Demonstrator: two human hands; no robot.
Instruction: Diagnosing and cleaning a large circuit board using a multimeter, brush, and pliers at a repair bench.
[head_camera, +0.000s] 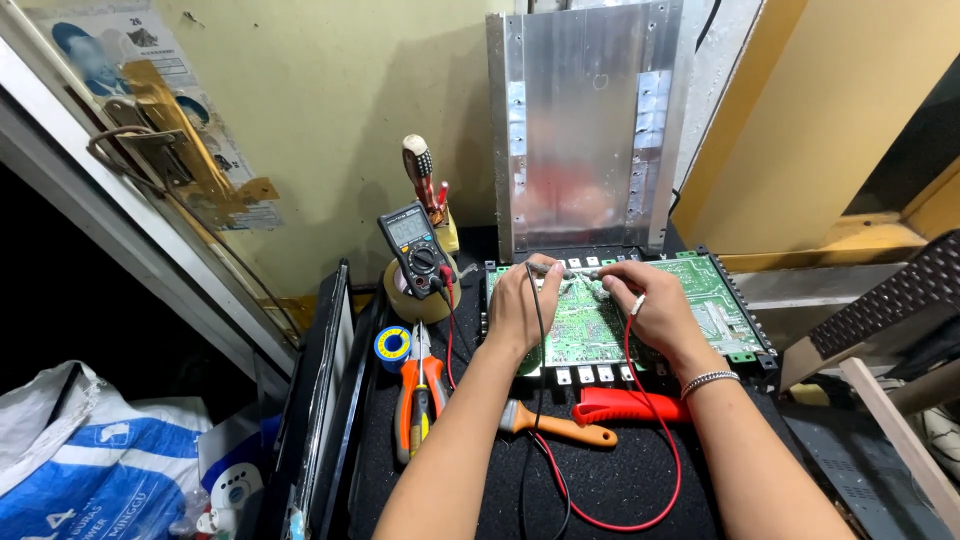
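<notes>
While both hands rest on the green board at the bench's far edge, the left hand pinches the black probe, its lead running back over the wrist. The right hand is closed on the red probe, whose lead loops toward the near edge. Both tips meet along the board's far rim, just below the upright metal plate. The meter leans on a tape roll at the far left corner. Pliers and a solder spool lie along the left edge; a brush and red handle sit just in front of the board, between the forearms. Open room remains only toward the near edge.
</notes>
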